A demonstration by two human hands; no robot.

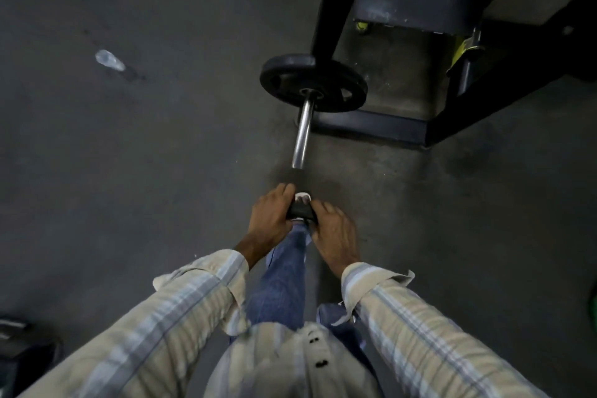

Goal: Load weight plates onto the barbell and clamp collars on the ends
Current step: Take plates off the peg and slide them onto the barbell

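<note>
Looking down at a dark gym floor (129,171), the view takes in a pale smear (109,60) on the concrete at the far left. Moving right, the left hand (269,218) is curled around one side of a small black collar (301,209), fingers wrapped over its upper edge. The collar sits between both hands, held above a blue-jeaned leg and a sandalled foot. The right hand (334,236) closes on the collar's other side, fingers bent over it. Both arms wear striped, pale sleeves. Just beyond the hands, the bare chrome end of the barbell (303,132) points toward the camera, apart from the collar. One black weight plate (313,87) is already on the sleeve, farther up. To the right stands a dark machine frame (452,42) with yellow parts.
</note>
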